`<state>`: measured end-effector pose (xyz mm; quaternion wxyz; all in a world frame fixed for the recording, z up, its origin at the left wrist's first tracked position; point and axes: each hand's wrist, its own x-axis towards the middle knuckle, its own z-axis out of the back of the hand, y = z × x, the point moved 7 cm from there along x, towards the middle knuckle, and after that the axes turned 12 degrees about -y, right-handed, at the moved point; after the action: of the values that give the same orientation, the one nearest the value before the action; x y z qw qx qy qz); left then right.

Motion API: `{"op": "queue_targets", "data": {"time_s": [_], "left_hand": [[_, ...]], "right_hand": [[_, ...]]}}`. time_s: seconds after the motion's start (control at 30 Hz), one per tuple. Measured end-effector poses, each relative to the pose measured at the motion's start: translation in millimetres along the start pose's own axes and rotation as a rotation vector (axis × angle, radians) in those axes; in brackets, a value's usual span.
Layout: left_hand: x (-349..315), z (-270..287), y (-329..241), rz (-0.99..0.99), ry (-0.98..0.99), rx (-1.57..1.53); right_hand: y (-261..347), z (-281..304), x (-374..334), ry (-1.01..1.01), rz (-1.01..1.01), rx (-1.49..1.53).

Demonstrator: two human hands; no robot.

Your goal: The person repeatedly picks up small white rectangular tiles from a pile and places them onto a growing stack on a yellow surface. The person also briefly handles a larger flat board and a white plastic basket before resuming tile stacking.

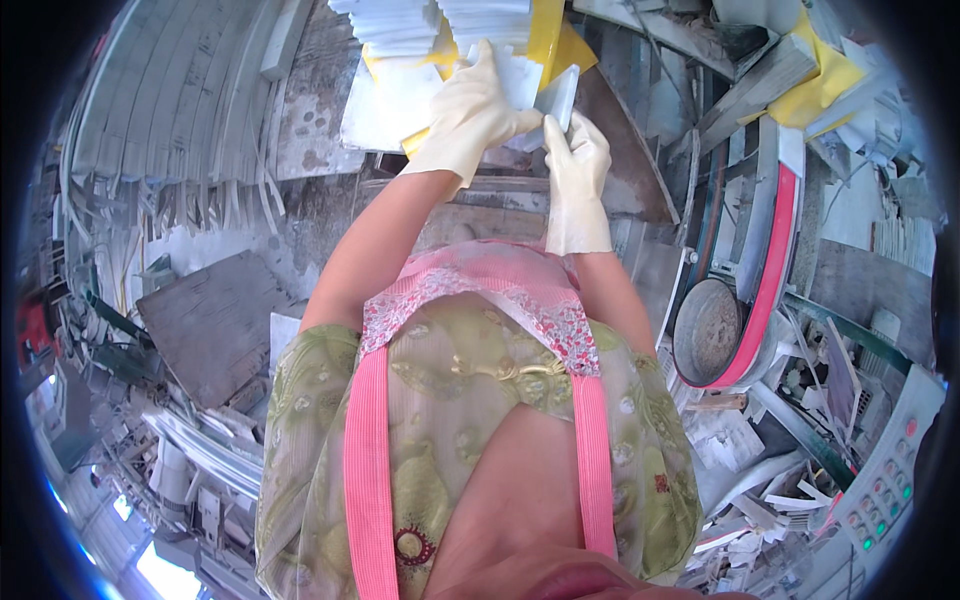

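Note:
Both my hands wear cream rubber gloves and reach toward the far edge of the view. My left hand [468, 118] lies flat with its fingers stretched out, thumb pointing right, over white flat pieces at the foot of the stacks. My right hand [578, 165] pinches a small flat grey-white slab [560, 92] that stands tilted on edge. Beyond my hands rise two stacks of thin white slabs, a left stack [395, 28] and a right stack [488, 22]. Yellow sheeting [548, 35] shows beneath and beside them.
Long grey strips [150, 90] are piled at the far left. On the right is a machine with a red-edged belt guard [765, 270] and a round wheel [707, 325]. A button panel [885, 490] stands at the lower right. Scrap pieces [760, 510] litter the floor.

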<state>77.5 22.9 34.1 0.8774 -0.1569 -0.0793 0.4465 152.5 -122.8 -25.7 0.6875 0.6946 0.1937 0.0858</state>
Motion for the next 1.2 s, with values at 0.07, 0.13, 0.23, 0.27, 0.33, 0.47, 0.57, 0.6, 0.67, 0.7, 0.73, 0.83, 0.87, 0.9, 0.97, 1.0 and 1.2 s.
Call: {"op": "queue_targets", "data": {"time_s": [0.07, 0.13, 0.23, 0.27, 0.33, 0.47, 0.57, 0.6, 0.67, 0.7, 0.73, 0.83, 0.87, 0.9, 0.97, 1.0, 1.2], "left_hand": [[5, 0, 5, -0.017, 0.012, -0.012], [8, 1, 12, -0.076, -0.003, -0.026], [8, -1, 19, -0.193, -0.012, -0.068], [6, -2, 22, -0.201, -0.001, -0.098], [3, -1, 25, -0.208, -0.016, -0.197], [-10, 3, 26, -0.18, -0.082, -0.163], [-30, 7, 25, -0.098, -0.222, -0.244], [-36, 10, 24, -0.08, -0.335, -0.325], [-53, 1, 33, 0.175, -0.478, -0.614], [-62, -6, 39, 0.323, -0.548, -0.751], [-65, -18, 41, 0.432, -0.568, -0.944], [-75, -33, 37, 0.431, -0.828, -1.158], [-76, -42, 36, 0.426, -0.871, -1.318], [-75, -52, 36, 0.471, -0.823, -1.3], [-74, -66, 37, 0.481, -0.83, -1.274], [-74, -65, 35, 0.383, -0.926, -1.23], [-71, -92, 32, 0.487, -0.955, -1.059]], "right_hand": [[-2, -8, -2, -0.015, -0.018, -0.065], [-2, -13, -5, -0.038, 0.006, -0.047], [-1, -17, -9, -0.023, 0.113, -0.085], [-3, -19, -10, 0.025, 0.166, -0.203], [-20, -19, -10, 0.129, -0.013, -0.137], [-19, -18, -15, 0.402, -0.025, 0.086], [-9, -14, -14, 0.649, 0.011, 0.016], [-13, -8, -6, 0.645, -0.094, -0.047], [9, 1, 34, 0.635, 0.063, -0.046], [14, 3, 58, 0.602, 0.084, -0.082], [28, -7, 77, 0.681, 0.282, -0.077], [6, -52, 104, 0.954, -0.254, 0.333], [1, -66, 108, 1.015, -0.219, 0.243], [-1, -81, 109, 1.107, -0.161, 0.163], [-9, -103, 104, 1.237, -0.15, 0.051], [-13, -111, 100, 1.272, -0.196, 0.021], [-8, -122, 98, 1.281, -0.269, 0.062]]}}
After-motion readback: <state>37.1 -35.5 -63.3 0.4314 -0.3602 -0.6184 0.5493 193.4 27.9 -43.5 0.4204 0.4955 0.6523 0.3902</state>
